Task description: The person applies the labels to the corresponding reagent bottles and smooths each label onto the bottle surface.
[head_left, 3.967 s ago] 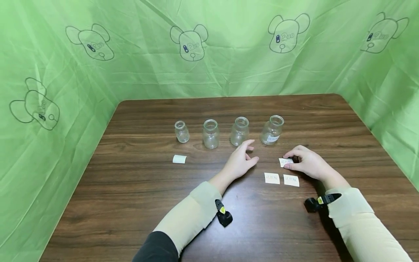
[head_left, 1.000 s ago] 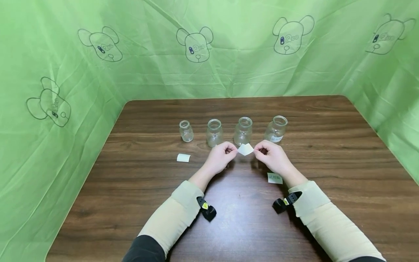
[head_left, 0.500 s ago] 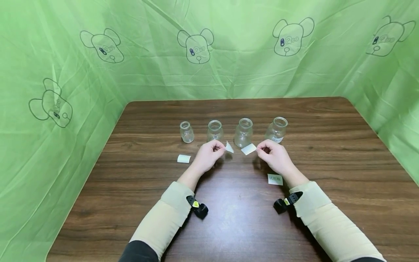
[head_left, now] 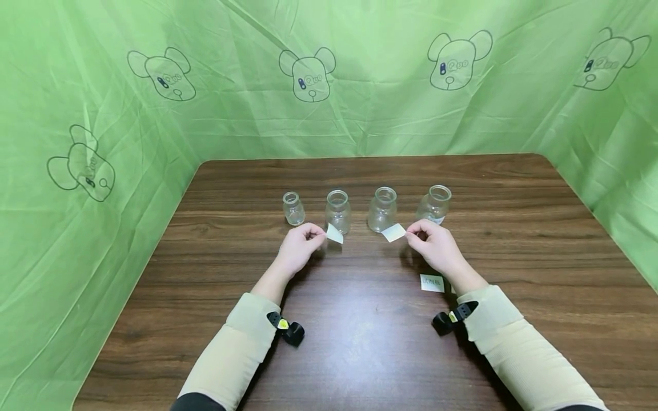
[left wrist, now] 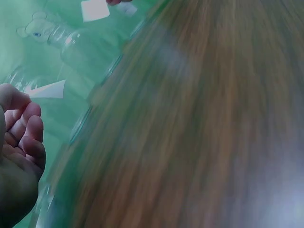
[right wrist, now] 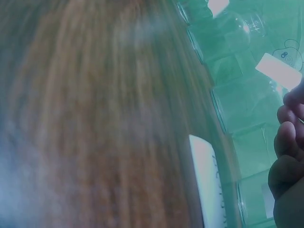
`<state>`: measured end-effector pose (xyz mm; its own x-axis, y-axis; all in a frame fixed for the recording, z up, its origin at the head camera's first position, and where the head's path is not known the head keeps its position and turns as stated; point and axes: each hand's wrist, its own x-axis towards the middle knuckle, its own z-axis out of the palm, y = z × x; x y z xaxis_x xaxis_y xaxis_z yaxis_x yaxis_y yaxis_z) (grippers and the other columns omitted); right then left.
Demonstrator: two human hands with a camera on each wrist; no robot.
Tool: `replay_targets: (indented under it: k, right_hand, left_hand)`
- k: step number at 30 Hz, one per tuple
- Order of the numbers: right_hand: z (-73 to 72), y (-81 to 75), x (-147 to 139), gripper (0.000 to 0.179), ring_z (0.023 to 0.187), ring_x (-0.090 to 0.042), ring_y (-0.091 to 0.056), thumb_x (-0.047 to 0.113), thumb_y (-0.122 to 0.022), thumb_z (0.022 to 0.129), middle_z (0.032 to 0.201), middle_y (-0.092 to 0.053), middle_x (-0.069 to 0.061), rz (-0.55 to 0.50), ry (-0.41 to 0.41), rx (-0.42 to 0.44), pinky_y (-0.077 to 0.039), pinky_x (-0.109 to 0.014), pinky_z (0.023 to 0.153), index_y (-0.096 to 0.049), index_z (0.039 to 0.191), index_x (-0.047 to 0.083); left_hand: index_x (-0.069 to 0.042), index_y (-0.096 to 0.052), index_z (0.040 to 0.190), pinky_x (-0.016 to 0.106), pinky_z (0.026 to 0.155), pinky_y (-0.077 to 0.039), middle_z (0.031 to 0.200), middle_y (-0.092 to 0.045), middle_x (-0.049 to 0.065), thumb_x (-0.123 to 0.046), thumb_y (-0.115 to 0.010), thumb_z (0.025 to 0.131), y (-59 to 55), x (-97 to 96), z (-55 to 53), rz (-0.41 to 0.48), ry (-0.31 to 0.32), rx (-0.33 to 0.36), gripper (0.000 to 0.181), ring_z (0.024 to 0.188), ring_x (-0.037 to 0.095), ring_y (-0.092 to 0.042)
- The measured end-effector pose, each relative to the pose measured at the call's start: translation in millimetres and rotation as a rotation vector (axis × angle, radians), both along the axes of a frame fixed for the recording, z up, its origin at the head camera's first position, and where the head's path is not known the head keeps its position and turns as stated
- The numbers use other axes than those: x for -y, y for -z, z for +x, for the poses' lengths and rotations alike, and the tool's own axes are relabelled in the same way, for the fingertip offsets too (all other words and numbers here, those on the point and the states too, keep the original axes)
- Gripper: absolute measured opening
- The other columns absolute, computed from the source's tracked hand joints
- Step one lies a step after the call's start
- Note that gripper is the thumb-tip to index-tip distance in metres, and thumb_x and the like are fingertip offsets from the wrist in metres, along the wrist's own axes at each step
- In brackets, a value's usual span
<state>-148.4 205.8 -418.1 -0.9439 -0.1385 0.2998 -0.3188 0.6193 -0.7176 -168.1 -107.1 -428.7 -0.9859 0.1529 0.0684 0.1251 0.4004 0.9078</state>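
Note:
My left hand (head_left: 300,249) pinches a slip of white paper (head_left: 334,233) by its edge, in front of the second glass jar (head_left: 337,206); it looks curled in the left wrist view. Thumb and fingertips of my right hand (head_left: 436,245) hold a white rectangular label (head_left: 393,232) before the third jar (head_left: 382,208). No writing shows on the held faces. A smaller jar (head_left: 293,208) stands leftmost, and the rightmost jar (head_left: 436,201) bears a sticker, partly hidden by my right hand. All the jars are uncapped.
A written label (head_left: 432,283) lies on the brown wooden table (head_left: 360,342) near my right wrist, another mostly hidden beside it. Green cloth (head_left: 360,114) with printed bear heads hangs round the table's back and sides.
One label was pulled between both hands; it has come apart into two pieces. My left hand has carried its piece leftward, now hiding the loose white paper that lay there. The right hand barely moved.

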Motion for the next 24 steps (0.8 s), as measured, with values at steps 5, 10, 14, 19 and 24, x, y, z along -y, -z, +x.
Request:
replay_targets:
  k: [5,10,14,19,24]
  right_hand:
    - [0.7,-0.4,-1,0.004,0.065,-0.015,-0.047,0.01,-0.062,0.085,0.072,-0.057,0.001,0.008,0.0,-0.004,-0.038,-0.027,0.058,-0.065,0.083,0.009]
    - [0.6,0.2,-2,0.004,0.065,-0.015,-0.047,0.01,-0.062,0.085,0.073,-0.057,0.001,0.004,-0.003,-0.002,-0.038,-0.027,0.058,-0.066,0.083,0.009]
    - [0.9,-0.4,-2,0.003,0.065,-0.015,-0.047,0.009,-0.063,0.084,0.073,-0.057,0.001,0.0,-0.002,-0.005,-0.038,-0.027,0.058,-0.066,0.083,0.008]
    - [0.5,-0.2,-2,0.004,0.066,-0.015,-0.047,0.011,-0.063,0.085,0.074,-0.057,0.001,0.013,0.004,0.003,-0.038,-0.026,0.058,-0.066,0.084,0.008]
    - [1.1,-2.3,-2,0.004,0.066,-0.016,-0.047,0.011,-0.063,0.085,0.074,-0.058,0.001,0.02,0.005,-0.002,-0.038,-0.027,0.059,-0.066,0.084,0.008]
  left_hand:
    - [-0.004,-0.065,0.084,0.024,0.055,-0.043,0.067,-0.058,0.0,-0.008,-0.062,0.08,2.9,16.7,2.0,0.02,-0.041,0.002,0.006,0.06,0.011,-0.052]
    - [-0.003,-0.063,0.082,0.023,0.05,-0.04,0.064,-0.054,-0.002,-0.005,-0.061,0.078,6.1,33.1,5.9,0.034,-0.059,0.025,0.005,0.057,0.011,-0.048]
    - [-0.001,-0.064,0.081,0.023,0.053,-0.038,0.066,-0.054,-0.003,-0.003,-0.061,0.078,6.0,42.7,8.4,0.013,-0.083,0.009,0.005,0.06,0.01,-0.047]
    - [-0.002,-0.066,0.08,0.023,0.053,-0.038,0.068,-0.056,-0.002,-0.005,-0.062,0.077,3.6,52.2,9.1,-0.025,-0.118,-0.014,0.005,0.06,0.012,-0.046]
    - [-0.005,-0.066,0.081,0.025,0.052,-0.038,0.069,-0.056,-0.001,-0.01,-0.062,0.078,5.1,66.7,9.2,-0.081,-0.116,0.013,0.006,0.06,0.014,-0.047]
